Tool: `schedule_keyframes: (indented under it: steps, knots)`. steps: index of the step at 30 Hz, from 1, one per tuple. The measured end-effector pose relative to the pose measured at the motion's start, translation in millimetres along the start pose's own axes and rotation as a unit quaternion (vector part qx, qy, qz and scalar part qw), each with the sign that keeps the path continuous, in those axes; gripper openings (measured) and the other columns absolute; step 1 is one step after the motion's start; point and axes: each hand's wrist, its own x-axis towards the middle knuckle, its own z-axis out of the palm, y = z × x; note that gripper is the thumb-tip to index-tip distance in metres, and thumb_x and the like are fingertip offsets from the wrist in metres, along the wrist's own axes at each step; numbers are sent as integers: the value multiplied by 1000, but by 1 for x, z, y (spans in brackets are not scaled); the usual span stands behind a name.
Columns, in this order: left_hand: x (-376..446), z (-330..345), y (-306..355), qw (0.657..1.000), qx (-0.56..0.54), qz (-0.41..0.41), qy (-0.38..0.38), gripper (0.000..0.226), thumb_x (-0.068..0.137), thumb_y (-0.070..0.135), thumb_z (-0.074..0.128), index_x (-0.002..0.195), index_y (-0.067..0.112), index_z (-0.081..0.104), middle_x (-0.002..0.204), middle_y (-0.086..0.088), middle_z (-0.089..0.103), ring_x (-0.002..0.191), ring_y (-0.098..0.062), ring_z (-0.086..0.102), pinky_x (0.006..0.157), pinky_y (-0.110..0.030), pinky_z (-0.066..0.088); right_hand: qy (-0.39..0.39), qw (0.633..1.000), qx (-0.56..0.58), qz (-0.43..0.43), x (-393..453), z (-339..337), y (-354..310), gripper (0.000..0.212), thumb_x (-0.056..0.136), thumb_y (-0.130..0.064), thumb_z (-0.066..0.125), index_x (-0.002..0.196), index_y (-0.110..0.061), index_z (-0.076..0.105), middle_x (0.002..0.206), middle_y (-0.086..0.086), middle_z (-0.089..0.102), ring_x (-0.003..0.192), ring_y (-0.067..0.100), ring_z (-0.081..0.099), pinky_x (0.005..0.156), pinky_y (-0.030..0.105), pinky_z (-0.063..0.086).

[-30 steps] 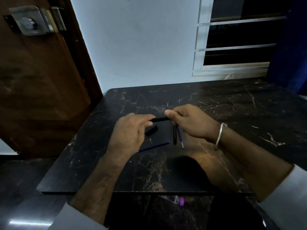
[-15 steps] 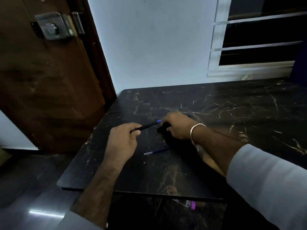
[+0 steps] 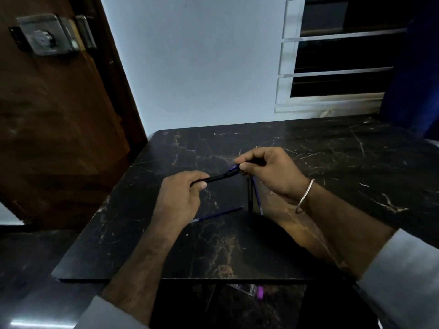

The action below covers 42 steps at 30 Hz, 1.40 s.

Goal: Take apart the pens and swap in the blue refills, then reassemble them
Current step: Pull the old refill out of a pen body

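Note:
My left hand point(image 3: 180, 198) grips the lower end of a black pen barrel point(image 3: 213, 178), held above the dark marble table point(image 3: 237, 245). A blue refill tip point(image 3: 233, 167) pokes out of the barrel's upper end. My right hand point(image 3: 270, 172) pinches a small black pen piece point(image 3: 249, 162) right at that blue tip. On the table below lie a loose blue refill point(image 3: 218, 213), a black pen part point(image 3: 250, 198) and another blue refill point(image 3: 257, 197) side by side, partly hidden by my right wrist.
A wooden door point(image 3: 54, 115) with a metal lock point(image 3: 45, 34) stands to the left. A white wall and a barred window point(image 3: 337, 55) are behind the table. Something purple point(image 3: 260, 292) lies on the floor under the table's near edge.
My right hand, which was down on the table half a second ago, has lifted with a small black piece and come to the blue tip of the barrel in my left hand.

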Motion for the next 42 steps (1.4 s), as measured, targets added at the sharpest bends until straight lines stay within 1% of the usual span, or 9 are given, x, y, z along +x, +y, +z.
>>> schedule_keyframes:
  steps: [4,7,17,22,27,31,34,38,42]
  knots:
    - [1,0,5,1000,-25,6,13,22,93,15,66,111,25,74,79,36,49,87,38,41,67,10,32,76,997,21,13,2,-10,-4,14,87,2,65,91,-9,73,86,15,73,72,17,65,74,29,58]
    - [2,-6,1,999,-18,-20,17,24,94,18,64,116,27,71,87,32,52,80,32,47,61,2,35,109,993,37,32,0,-25,0,18,88,2,63,87,-13,72,81,11,71,68,15,64,68,24,57]
    - [1,-3,23,999,-44,24,-9,22,93,15,67,110,24,75,91,23,63,79,26,52,71,9,31,11,991,121,52,-10,-17,3,17,84,3,67,85,-12,75,76,-1,75,68,12,68,64,22,55]
    - [5,1,41,999,-29,44,9,20,93,15,67,108,23,76,98,9,75,77,4,59,65,1,37,48,980,174,84,-14,-13,-1,14,86,5,63,83,-6,72,72,8,70,60,14,65,58,21,55]
    - [10,1,53,996,-41,41,-73,38,89,31,73,126,30,67,118,11,73,95,5,58,92,-19,49,68,966,219,123,-26,-44,5,11,85,3,64,95,-1,68,79,12,69,64,16,67,65,26,59]
    - [13,4,41,986,-64,-54,-142,66,90,26,73,148,26,43,137,5,62,117,-9,60,91,-18,41,212,949,149,178,-30,-105,23,18,88,4,60,105,4,63,93,14,64,73,18,64,68,24,59]
    - [7,11,26,976,-28,-99,-190,45,89,22,74,132,23,62,109,11,70,93,1,63,69,-8,39,264,930,38,255,-46,-137,44,20,86,5,63,106,0,64,94,13,66,75,20,66,78,32,56]
    - [-1,21,25,965,23,-111,-237,33,83,24,80,115,23,71,100,8,70,89,-5,65,75,-19,50,238,914,-212,252,-63,-139,57,20,80,-8,72,86,-26,65,87,-2,68,82,11,64,78,29,53]
    - [-2,24,27,966,66,-100,-231,9,88,20,73,97,24,73,95,6,68,89,-10,65,87,-35,55,147,902,-351,202,-62,-130,54,17,79,-14,74,87,-25,65,90,-3,66,79,8,57,69,22,43]
